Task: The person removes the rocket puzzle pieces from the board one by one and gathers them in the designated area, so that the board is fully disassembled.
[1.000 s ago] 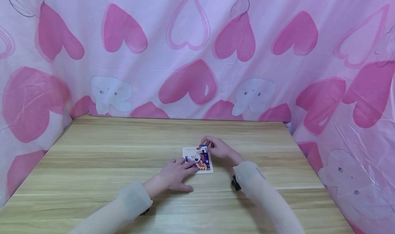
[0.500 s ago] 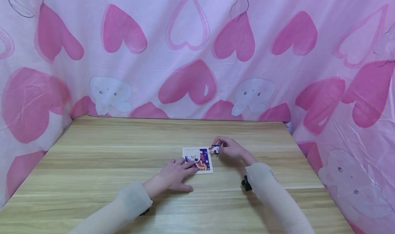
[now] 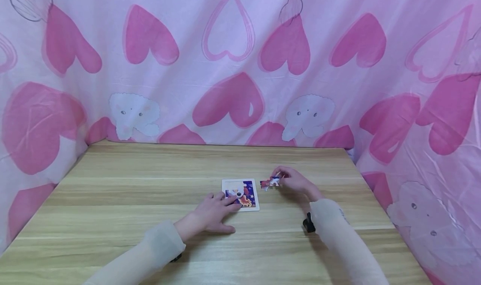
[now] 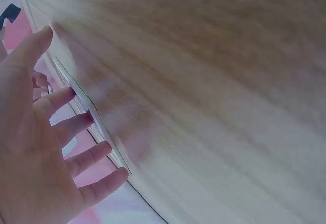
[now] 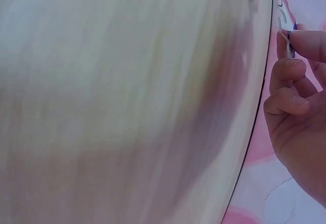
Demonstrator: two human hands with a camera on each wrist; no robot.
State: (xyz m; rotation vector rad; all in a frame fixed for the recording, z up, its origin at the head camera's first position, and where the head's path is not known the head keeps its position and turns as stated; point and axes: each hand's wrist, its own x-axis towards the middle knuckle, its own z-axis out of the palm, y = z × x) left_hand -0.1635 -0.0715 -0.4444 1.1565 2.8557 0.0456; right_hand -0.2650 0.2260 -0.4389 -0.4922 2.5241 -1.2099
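A small square jigsaw puzzle (image 3: 248,192) in a white frame lies on the table, showing purple, white and orange parts of a picture. My left hand (image 3: 212,212) rests with spread, fairly straight fingers over its lower left; they cover part of the picture. In the left wrist view the fingertips of that hand (image 4: 46,137) touch the puzzle's edge (image 4: 94,104). Right of the frame and raised off the table, my right hand (image 3: 294,180) pinches a jigsaw piece (image 3: 266,183) between thumb and fingers. Whether it is one piece or two joined, I cannot tell.
The wooden table (image 3: 150,172) reaches back to a pink and white curtain (image 3: 229,101) printed with hearts, which also hangs along both sides. Dark wrist-camera mounts (image 3: 309,223) show beneath the pale sleeves.
My right hand has moved from the puzzle's upper right corner to the right, carrying the jigsaw piece off the frame. The left hand and the puzzle have stayed in place.
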